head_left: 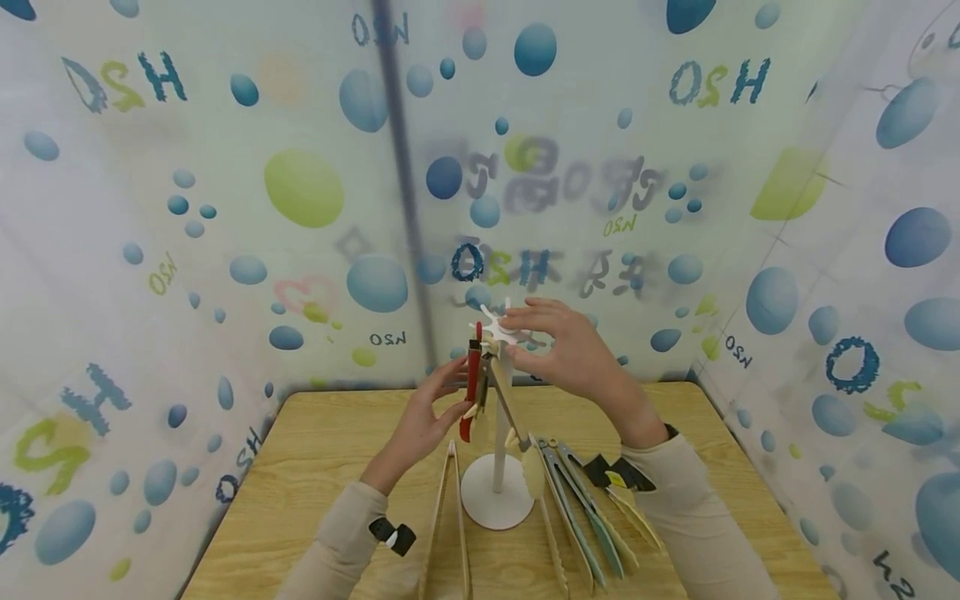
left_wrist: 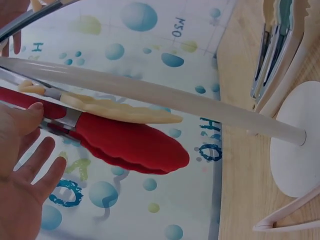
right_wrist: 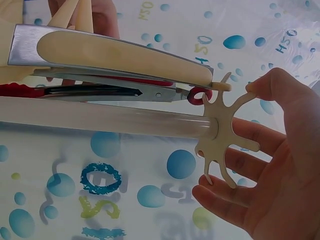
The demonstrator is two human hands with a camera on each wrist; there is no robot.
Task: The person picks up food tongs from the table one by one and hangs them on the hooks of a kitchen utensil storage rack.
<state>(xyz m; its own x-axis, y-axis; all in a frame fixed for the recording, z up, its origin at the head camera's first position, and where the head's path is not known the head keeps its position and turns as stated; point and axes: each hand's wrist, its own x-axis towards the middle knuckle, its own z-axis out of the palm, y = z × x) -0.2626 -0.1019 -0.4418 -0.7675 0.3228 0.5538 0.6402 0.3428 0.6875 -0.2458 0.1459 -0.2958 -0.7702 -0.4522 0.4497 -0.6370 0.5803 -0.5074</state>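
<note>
My left hand [head_left: 412, 429] is at the hanging red tongs [head_left: 473, 375], its thumb on the red handle [left_wrist: 52, 109] and its other fingers spread partly behind. The red scalloped heads [left_wrist: 132, 145] point down. A ring on these tongs' end hangs on an arm of a white rotating rack [right_wrist: 220, 125]. My right hand [head_left: 570, 346] holds the rack's top, thumb on one arm and fingers spread behind the others. Cream tongs [right_wrist: 125, 57] with a metal edge hang beside the red ones. The rack's post rises from a round white base [head_left: 498, 496].
Several tongs with cream and grey-green heads [head_left: 600, 529] lie right of the base on the wooden table [head_left: 330, 475]. A spread pair of pale tongs [head_left: 440, 517] lies to the left. A bubble-print curtain [head_left: 300, 108] encloses the table.
</note>
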